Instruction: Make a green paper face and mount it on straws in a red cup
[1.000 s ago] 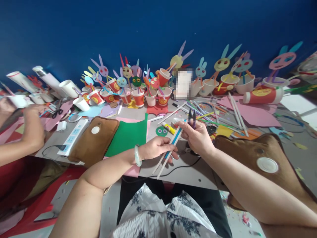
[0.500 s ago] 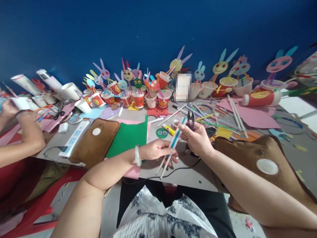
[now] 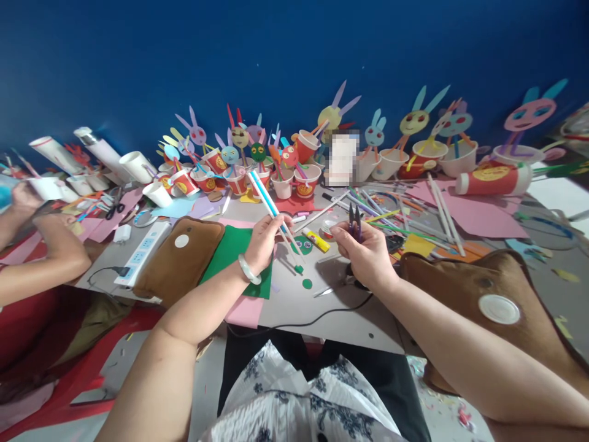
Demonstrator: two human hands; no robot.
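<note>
My left hand (image 3: 264,241) is closed round thin white and blue sticks (image 3: 269,200), which slant from upper left to lower right above the table. In my right hand (image 3: 368,250) are small dark pliers (image 3: 355,222), their jaws pointing up and slightly apart. Between the hands lie a yellow glue tube (image 3: 317,241) and a green disc (image 3: 302,245) with two pale spots. Two small green pieces, one of them a round piece (image 3: 307,283), rest nearer the table edge. Green paper (image 3: 225,253) lies beside my left wrist.
Several cups with rabbit figures (image 3: 237,181) line the blue wall. Brown cushions (image 3: 181,261) flank my arms. Sticks and paper are strewn at right; a black cable (image 3: 322,316) crosses the front. Another person's arms (image 3: 59,258) are at far left, near a power strip (image 3: 143,253).
My left hand has moved left and up with the sticks, away from my right hand. The sticks now lean the other way, and small green pieces show on the table.
</note>
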